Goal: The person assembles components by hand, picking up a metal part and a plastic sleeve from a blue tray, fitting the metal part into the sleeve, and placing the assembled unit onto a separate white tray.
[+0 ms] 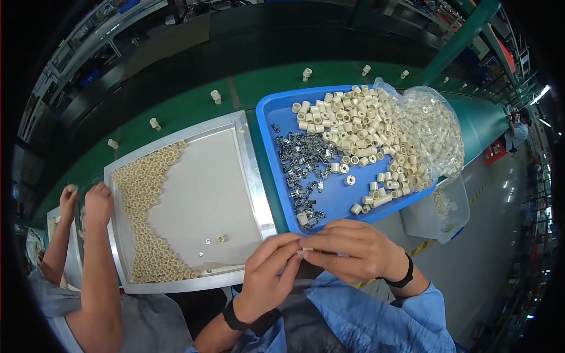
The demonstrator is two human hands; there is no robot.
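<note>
My left hand [269, 267] and my right hand [360, 252] meet at the near edge of the blue tray. Their fingertips pinch a small cream-coloured piece [305, 250] between them; the fingers cover most of it. The blue tray [335, 191] holds many cream plastic sleeves [353, 120] and, along its left side, a heap of small shiny metal clips [303, 156]. Left of it lies a metal-framed shallow tray [203, 188], with cream pieces [141, 194] packed in rows along its left part. One loose cream sleeve [221, 239] lies there beside small metal bits.
A clear plastic bag [432, 126] full of sleeves rests on the blue tray's right side. Below it stands a translucent bin [435, 215]. Several cream parts [216, 96] stand spaced out along the green belt [259, 82]. At left, a co-worker's hands [99, 203] are raised.
</note>
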